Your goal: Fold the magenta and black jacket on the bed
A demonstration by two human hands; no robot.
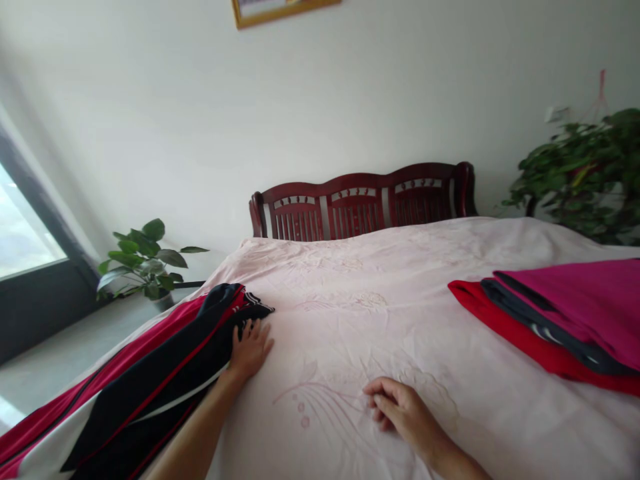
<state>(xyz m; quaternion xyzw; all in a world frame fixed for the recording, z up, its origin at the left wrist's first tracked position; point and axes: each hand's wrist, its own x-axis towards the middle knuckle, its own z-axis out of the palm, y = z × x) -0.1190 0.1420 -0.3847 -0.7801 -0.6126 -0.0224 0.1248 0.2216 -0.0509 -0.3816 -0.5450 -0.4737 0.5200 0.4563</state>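
My left hand (250, 350) is open, its fingers spread at the cuff end of a folded track jacket (165, 367) in navy, crimson and white. The jacket stretches along the left side of a bed covered with a pale pink embroidered sheet (320, 333). Some fingertips overlap the dark striped cuff; the rest of the hand is on or just over the sheet. My right hand (395, 407) hovers over or rests on the sheet near the middle front. Its fingers are loosely curled in, and nothing shows in them.
Folded clothes, with a magenta garment (590, 300) over dark grey and red ones (520, 333), are stacked on the bed's right side. Behind the bed stands a dark red wooden backrest (360, 203). Potted plants (145, 260) flank it; a framed picture (285, 10) hangs above.
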